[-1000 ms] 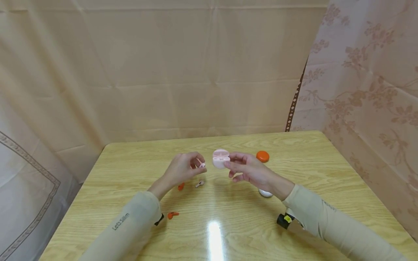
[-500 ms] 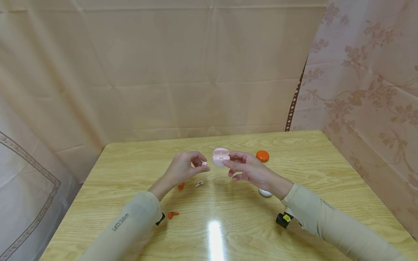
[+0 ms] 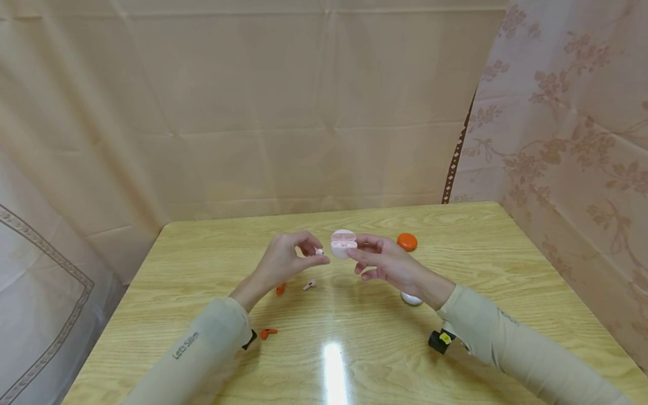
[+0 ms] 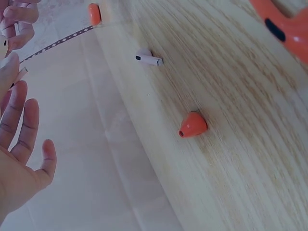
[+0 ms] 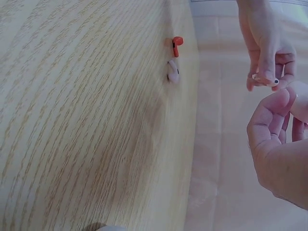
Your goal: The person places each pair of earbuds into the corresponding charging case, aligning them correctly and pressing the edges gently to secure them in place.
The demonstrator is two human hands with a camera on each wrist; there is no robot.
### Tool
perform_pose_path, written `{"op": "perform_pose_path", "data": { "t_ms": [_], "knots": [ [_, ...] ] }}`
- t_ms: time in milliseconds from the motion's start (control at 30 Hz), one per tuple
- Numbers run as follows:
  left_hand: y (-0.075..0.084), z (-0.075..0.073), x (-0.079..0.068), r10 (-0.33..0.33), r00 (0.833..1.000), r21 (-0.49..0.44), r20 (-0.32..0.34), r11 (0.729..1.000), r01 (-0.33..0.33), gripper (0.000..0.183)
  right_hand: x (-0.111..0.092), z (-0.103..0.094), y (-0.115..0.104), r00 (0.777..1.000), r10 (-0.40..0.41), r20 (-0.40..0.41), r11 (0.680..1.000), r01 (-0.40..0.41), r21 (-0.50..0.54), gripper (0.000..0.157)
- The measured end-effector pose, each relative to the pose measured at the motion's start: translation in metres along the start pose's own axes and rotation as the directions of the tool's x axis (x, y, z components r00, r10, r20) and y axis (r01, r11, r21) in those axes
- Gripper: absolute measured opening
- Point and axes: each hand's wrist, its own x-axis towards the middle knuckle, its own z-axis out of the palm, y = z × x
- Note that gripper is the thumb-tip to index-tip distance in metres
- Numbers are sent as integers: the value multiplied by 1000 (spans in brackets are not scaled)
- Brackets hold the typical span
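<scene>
My left hand [image 3: 289, 260] pinches a pale pink earbud [image 3: 319, 252] between thumb and fingers, just left of the charging case. In the right wrist view, the earbud [image 5: 264, 81] shows a dark spot near one end. My right hand [image 3: 387, 260] holds the pale pink earbud case [image 3: 343, 251] above the table, its lid raised and its inside facing me. Below the left hand, a second pale pink earbud [image 3: 309, 284] lies on the table. Near it rests an orange earbud [image 3: 280, 289], and another orange earbud [image 3: 266, 333] lies closer to the left wrist.
An orange round case [image 3: 407, 242] sits on the wooden table [image 3: 228, 230] behind the right hand. Partly hidden under the right wrist is a white case [image 3: 411, 299]. A beige curtain [image 3: 304, 112] hangs behind the table's far edge.
My left hand has moved slightly right and up with the pinched earbud, closer to the case. The right hand and the raised case have barely moved.
</scene>
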Motion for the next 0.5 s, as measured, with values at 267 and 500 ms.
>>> {"op": "perform_pose_path", "data": {
  "t_ms": [267, 500],
  "knots": [
    [4, 3, -3, 32, 999, -71, 6, 997, -32, 24, 0, -2, 1, 1000, 11, -9, 1000, -11, 3, 36],
    [10, 2, -5, 44, 999, -118, 15, 992, -42, 24, 0, -3, 1, 1000, 8, -11, 1000, -8, 3, 35]
  ]
}}
